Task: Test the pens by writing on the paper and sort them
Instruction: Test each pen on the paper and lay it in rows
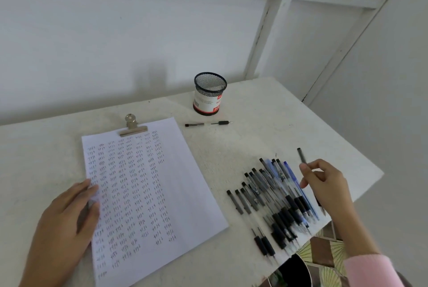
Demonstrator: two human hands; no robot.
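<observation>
Paper (pixel 148 194): one sheet, rows of small test marks, metal clip (pixel 132 125) at its top edge, flat on the worktop (pixel 254 143). Pens (pixel 273 205): loose pile right of the paper. They are slim plastic barrels, judged light, stiff, smooth and apt to roll, with the dark rubber sleeve near the tip likely the surest hold. One pen (pixel 302 157): raised over the pile, right of the paper, pinched mid-barrel by the right hand (pixel 324 184), fingers curled round it, tip end toward the person. Left hand (pixel 67 221): palm down on the paper's left edge, fingers extended, steadying the sheet. Mesh cup (pixel 209 93): upright, beyond the paper's top right corner. Two pen parts (pixel 194 125) lie between it and the paper.
</observation>
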